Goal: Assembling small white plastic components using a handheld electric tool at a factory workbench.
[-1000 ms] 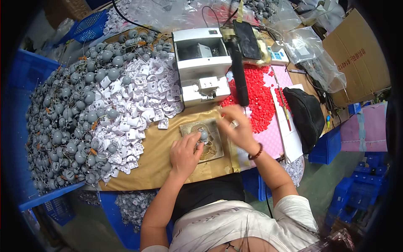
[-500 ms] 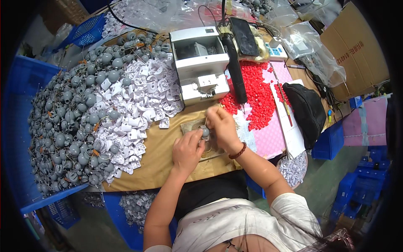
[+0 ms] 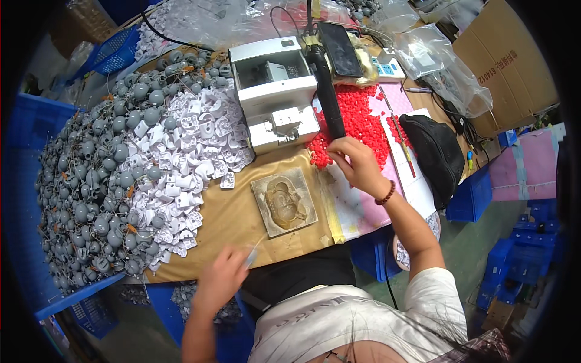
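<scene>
A square block point(image 3: 264, 213) with a hollow shaped recess lies bare on the brown-covered table. My left hand point(image 3: 223, 275) is smeared by motion near the table's front edge, with a small grey part point(image 3: 250, 259) at its fingers. To the right, my right hand point(image 3: 361, 166) is closed, thumb and fingers together, at the lower end of a black hanging screwdriver point(image 3: 328, 100) beside the red pieces point(image 3: 369, 130). Whether it grips the tool or a small piece is hidden.
A pile of grey round parts point(image 3: 85, 193) and white plastic parts point(image 3: 181, 163) covers the left side. A white machine point(image 3: 275, 100) stands behind the block. A phone point(image 3: 339, 51), black pouch point(image 3: 433, 157), power strip point(image 3: 388, 69) and cardboard box point(image 3: 505, 66) are at the right.
Both hands have left the block, where they held a grey round part. My left hand has drawn back toward me and left; my right hand has moved right to the screwdriver's lower end.
</scene>
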Demonstrator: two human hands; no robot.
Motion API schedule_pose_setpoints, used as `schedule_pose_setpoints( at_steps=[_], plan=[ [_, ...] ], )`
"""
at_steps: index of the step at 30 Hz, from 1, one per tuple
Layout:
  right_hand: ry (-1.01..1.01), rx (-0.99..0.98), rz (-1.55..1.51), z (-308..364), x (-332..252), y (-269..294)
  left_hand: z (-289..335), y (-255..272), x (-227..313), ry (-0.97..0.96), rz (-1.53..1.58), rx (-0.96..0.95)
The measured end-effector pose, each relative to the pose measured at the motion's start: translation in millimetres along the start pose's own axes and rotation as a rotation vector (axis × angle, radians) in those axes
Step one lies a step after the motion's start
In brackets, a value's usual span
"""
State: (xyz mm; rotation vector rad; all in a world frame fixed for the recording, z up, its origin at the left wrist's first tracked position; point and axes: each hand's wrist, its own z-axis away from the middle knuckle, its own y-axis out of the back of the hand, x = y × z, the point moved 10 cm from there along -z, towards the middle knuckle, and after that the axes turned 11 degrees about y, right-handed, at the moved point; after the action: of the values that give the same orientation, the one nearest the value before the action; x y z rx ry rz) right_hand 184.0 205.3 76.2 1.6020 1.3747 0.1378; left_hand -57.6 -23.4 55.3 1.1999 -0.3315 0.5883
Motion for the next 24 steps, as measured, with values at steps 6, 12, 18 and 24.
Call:
schedule_pose_setpoints(
  at_steps=[6,12,18,24],
  plan=[
    [0.243,-0.349,0.457,29.5,1.6,-29.8,37.5,35.3,-47.8,0.110,-0.245,-0.015],
    [0.300,-0.435,0.599,30.7,5.7,-50.9,-76.3,46.5,-7.2,-0.003,-0.250,0.621],
    [0.356,-0.481,0.571,25.2,9.8,-54.5,-120.0,28.9,-9.0,0.048,-0.229,0.678],
    [0.348,-0.519,0.544,33.9,20.9,-53.4,-90.4,13.4,64.9,-0.360,0.251,0.395]
  ],
)
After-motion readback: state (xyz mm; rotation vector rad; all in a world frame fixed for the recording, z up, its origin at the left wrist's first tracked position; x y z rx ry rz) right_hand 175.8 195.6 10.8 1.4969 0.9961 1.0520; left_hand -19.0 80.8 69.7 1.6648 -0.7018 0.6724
